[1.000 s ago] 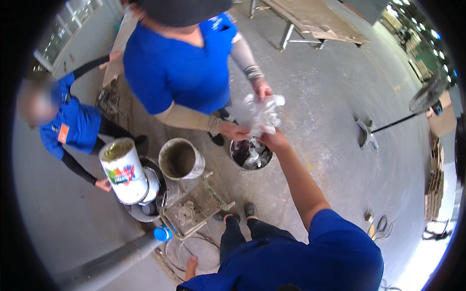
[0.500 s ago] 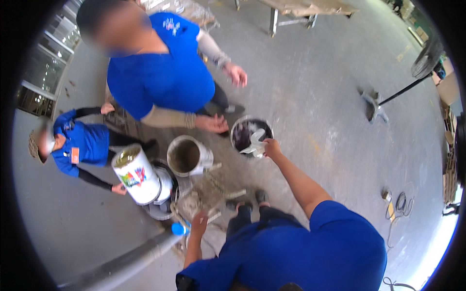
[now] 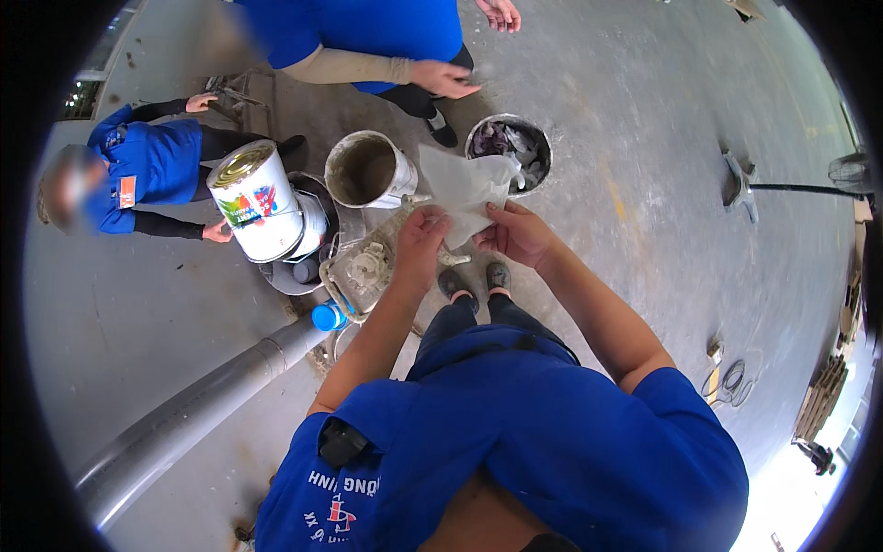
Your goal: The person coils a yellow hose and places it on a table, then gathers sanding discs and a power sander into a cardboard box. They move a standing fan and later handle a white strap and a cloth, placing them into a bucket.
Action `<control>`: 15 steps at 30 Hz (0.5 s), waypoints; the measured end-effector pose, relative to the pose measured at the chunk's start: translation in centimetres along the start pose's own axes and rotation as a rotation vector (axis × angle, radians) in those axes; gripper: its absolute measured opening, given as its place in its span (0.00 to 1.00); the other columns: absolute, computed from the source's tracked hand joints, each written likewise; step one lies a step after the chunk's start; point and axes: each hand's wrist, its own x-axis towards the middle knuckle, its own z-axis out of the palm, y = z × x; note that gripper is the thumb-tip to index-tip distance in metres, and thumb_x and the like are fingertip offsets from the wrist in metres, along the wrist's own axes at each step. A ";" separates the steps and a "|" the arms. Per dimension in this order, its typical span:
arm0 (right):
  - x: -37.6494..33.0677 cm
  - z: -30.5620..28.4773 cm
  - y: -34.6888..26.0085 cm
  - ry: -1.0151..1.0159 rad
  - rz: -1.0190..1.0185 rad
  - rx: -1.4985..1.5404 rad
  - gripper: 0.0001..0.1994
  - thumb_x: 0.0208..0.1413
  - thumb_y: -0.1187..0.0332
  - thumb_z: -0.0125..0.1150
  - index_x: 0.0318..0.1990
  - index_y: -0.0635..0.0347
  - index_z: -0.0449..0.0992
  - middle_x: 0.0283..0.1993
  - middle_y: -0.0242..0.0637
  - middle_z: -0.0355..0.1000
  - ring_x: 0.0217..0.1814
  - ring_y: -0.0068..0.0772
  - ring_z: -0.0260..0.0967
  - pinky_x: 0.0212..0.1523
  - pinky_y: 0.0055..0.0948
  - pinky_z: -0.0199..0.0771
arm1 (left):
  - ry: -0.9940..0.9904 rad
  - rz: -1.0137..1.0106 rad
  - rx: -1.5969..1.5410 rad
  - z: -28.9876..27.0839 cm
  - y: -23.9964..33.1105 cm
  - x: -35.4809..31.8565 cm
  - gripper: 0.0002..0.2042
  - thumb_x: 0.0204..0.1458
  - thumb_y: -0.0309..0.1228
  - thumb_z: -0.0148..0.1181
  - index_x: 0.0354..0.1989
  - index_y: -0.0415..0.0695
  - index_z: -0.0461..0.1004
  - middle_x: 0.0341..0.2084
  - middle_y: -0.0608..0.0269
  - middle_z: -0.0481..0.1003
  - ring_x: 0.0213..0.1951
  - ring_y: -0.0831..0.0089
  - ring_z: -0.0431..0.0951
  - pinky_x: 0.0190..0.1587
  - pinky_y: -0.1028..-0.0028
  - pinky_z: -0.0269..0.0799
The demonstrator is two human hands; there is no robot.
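Observation:
In front of me I hold up a thin, white, see-through sheet (image 3: 471, 189), whether plastic or fine cloth I cannot tell. My left hand (image 3: 422, 245) pinches its lower left edge, and my right hand (image 3: 519, 234) grips the lower right edge. Just behind the sheet stands a round bin (image 3: 549, 158) with crumpled, dark-stained scraps in it. To the left is a dirty white bucket (image 3: 405, 179), beside a crusted grey metal machine or stand (image 3: 359, 271) near my left forearm.
A co-worker in blue (image 3: 386, 37) stands across from me, one hand near the bin. Another person (image 3: 156, 161) at the left reaches toward a white paint can (image 3: 262, 221). A grey pipe (image 3: 212, 396) slants at lower left; a fan stand (image 3: 740, 189) and coiled cable (image 3: 733, 379) are at right.
My right hand has drawn the white sheet back from the bin toward me. My left hand has come up and taken hold of it too. The view has shifted.

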 end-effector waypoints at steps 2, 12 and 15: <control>0.7 1.4 -0.6 0.006 -0.046 -0.030 0.14 0.59 0.66 0.47 0.51 0.59 0.63 0.39 0.39 0.72 0.31 0.31 0.73 0.32 0.29 0.76 | -0.052 0.065 -0.053 -0.3 1.8 0.7 0.12 0.51 0.22 0.54 0.44 0.40 0.66 0.34 0.63 0.72 0.39 0.77 0.72 0.43 0.78 0.68; 2.1 3.6 2.6 0.276 -0.400 -1.664 0.16 0.44 0.69 0.55 0.43 0.61 0.73 0.39 0.47 0.73 0.42 0.50 0.70 0.46 0.42 0.68 | -0.087 0.001 0.249 -2.6 2.1 2.2 0.23 0.46 0.20 0.54 0.54 0.41 0.63 0.40 0.58 0.73 0.37 0.72 0.75 0.39 0.74 0.72; 0.6 4.3 4.9 0.184 -0.305 -1.635 0.18 0.48 0.66 0.54 0.46 0.62 0.66 0.34 0.54 0.71 0.40 0.54 0.69 0.42 0.46 0.67 | -0.051 0.064 0.713 -3.0 -0.7 2.6 0.17 0.47 0.21 0.52 0.48 0.36 0.68 0.37 0.58 0.74 0.36 0.74 0.74 0.40 0.74 0.70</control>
